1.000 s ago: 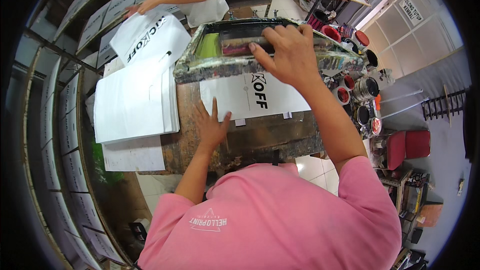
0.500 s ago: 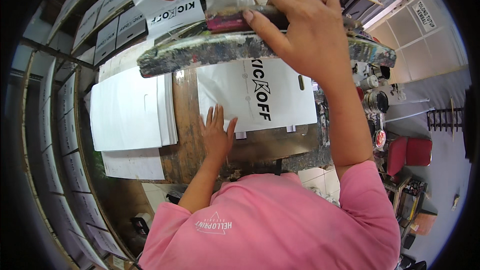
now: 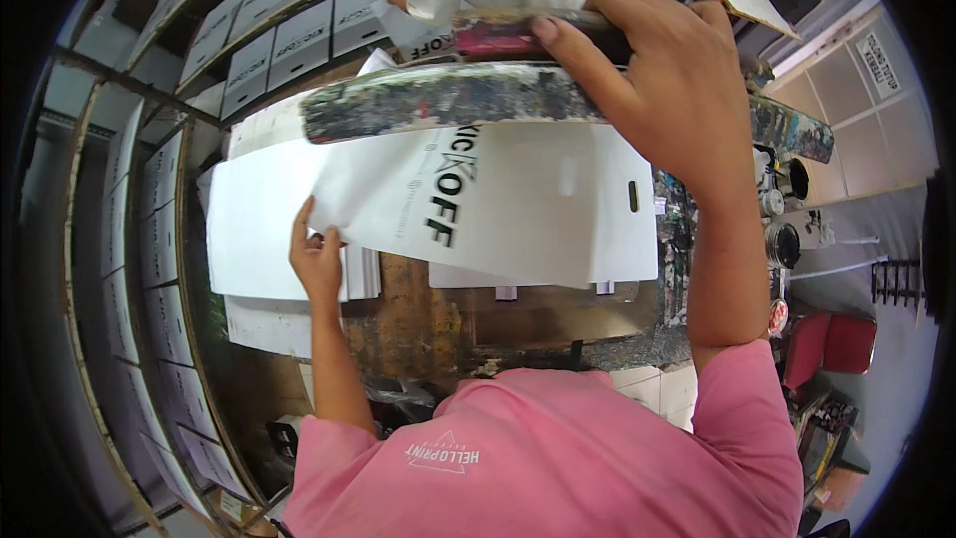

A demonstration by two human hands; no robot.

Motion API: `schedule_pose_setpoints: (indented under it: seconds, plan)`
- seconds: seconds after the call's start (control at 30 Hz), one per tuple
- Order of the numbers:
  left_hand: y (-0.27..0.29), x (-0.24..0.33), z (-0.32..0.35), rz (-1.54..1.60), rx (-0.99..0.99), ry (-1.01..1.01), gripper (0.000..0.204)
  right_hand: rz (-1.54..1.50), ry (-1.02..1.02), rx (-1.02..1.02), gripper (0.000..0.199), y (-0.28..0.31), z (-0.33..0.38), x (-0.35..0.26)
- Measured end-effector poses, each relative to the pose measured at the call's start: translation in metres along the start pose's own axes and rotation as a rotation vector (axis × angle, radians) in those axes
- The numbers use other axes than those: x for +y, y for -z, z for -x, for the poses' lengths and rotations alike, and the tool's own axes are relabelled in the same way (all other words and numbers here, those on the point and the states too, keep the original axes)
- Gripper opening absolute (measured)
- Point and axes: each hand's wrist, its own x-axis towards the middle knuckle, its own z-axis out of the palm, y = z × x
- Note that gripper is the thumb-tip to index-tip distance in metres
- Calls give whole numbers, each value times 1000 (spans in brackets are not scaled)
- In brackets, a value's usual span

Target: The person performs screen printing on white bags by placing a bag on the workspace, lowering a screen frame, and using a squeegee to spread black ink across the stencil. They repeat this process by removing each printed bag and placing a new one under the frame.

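While the right hand clamps its fingers on a squeegee at the ink-crusted screen frame, the left hand pinches a printed white bag, its left end lifted over the white stack on the tabletop.

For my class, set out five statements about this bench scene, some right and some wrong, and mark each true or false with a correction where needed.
1. The left hand holds an edge of the printed white sheet. True.
2. The right hand lies flat on the wooden bench top. False: it is raised, gripping a paint-stained bar above the near side of the frame.
3. The printed white sheet lies completely flat. False: its left end is lifted.
4. The stack of white sheets is on the left side of the bench. True.
5. The chair at the right is blue. False: it is red.
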Motion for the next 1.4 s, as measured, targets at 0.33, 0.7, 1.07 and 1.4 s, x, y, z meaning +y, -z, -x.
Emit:
schedule_pose_setpoints:
  seconds: [0.33,0.7,1.07,1.4]
  plan:
    - [194,-144,-92,-504,221,13,74,-17,9,19,54,2,28,-22]
    - [209,289,113,579,-2049,-1349,15,7,-15,-12,55,2,40,-27]
    - [227,358,146,55,-1721,-1592,26,35,-18,-42,57,5,51,-29]
    - [223,374,158,-64,-1719,-1594,39,47,-30,-49,57,4,70,-30]
